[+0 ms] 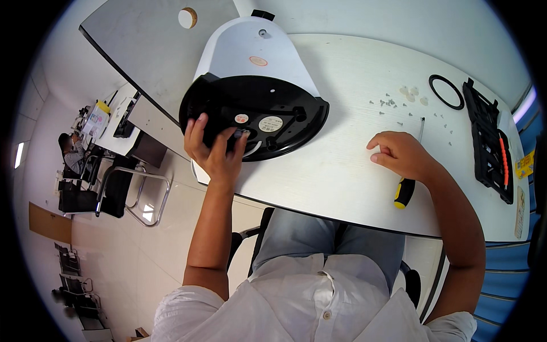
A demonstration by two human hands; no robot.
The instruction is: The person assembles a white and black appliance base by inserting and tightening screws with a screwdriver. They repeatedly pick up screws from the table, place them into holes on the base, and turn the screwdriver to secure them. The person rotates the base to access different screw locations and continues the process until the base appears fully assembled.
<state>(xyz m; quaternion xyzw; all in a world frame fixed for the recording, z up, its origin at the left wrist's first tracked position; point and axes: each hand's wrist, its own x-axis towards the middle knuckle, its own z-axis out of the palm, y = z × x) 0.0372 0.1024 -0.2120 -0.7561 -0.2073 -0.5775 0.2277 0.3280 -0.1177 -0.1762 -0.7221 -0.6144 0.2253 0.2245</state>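
The white appliance (250, 54) lies on its side on the table (342, 182), its black round base (268, 117) facing the person; long axis runs toward 12 o'clock. The left hand (213, 151) rests on the base's lower left rim, fingers spread and bent over it, at the table's near edge. The right hand (401, 154) lies loosely curled, holding nothing, over the screwdriver (405, 191), handle at 6 o'clock. Small screws (390, 103) lie at its 12 o'clock. Bare table separates the hands.
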